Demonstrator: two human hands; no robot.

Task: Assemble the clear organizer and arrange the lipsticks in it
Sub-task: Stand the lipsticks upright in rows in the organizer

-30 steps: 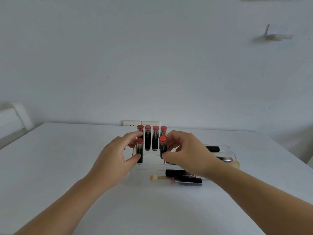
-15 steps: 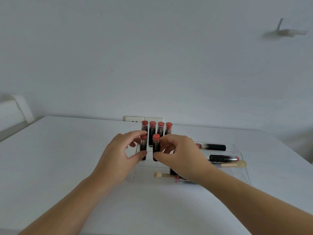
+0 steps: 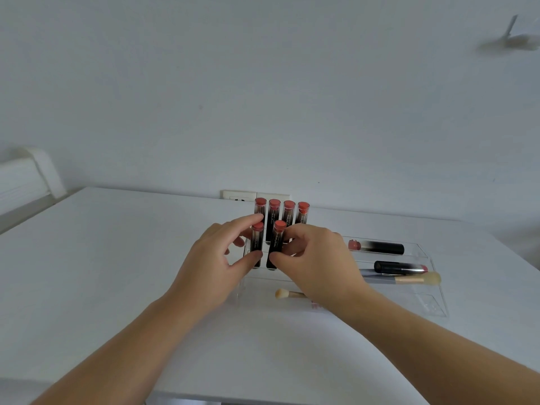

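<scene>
Head view, the only one. We take the step in hand to be filling the front row of the organizer (image 3: 420, 249), a clear stepped tray on the table (image 3: 102, 273). Four lipsticks (image 3: 281, 213) stand upright in the back row, coral caps up. In front of them two more stand side by side. Our left hand (image 3: 214, 267) pinches the left tube (image 3: 257, 244) between thumb low and forefinger at the cap. Our right hand (image 3: 314, 258) curls round the right tube (image 3: 277, 244), thumb pressed near its base, fingers behind. Both tubes look upright; whether they are fully seated we cannot tell, the clear walls hide the slots. To the right, two lipsticks lie flat in the tray's channels, a far one (image 3: 377, 247) and a near one (image 3: 400, 267), with a brush (image 3: 415, 278) just beside the near one. A second brush (image 3: 289, 293) lies at the front, partly under our right wrist. Next move, as we judge it: let go gently so neither tube tips, then fetch a lying lipstick and stand it beside the right tube. The table is white and matt. Behind it a plain white wall, a socket plate (image 3: 242, 195) at table level, a white fitting at far left, and a blurred small bracket high right.
</scene>
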